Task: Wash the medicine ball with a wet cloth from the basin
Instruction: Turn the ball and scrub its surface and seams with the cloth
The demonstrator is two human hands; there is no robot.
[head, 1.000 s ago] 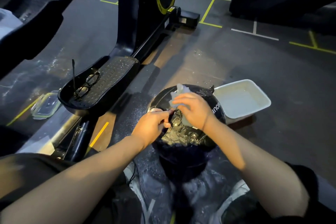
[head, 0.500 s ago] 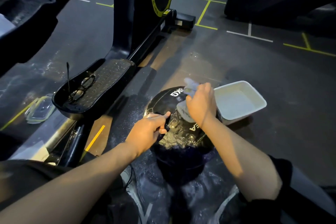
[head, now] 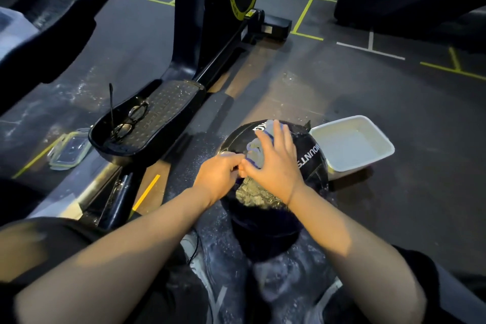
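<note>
Seen from above, a person crouches over a black medicine ball on a dark gym floor marked with yellow and white tape lines. The ball sits between the person's feet, its near surface wet and shiny. White lettering on the right side of the ball reads "MOUNTS", cut off at the edge; other white letters near the top are partly covered.

The right hand lies on top of the ball with fingers spread and straight, pressing a pale grey cloth flat against it. The left hand rests on the ball's left side with fingers curled, pinching the cloth's near edge.

A white rectangular basin holding water stands just right of the ball. On the left, eyeglasses rest on a black exercise machine pedal. A clear container lid lies on the floor beside it.
</note>
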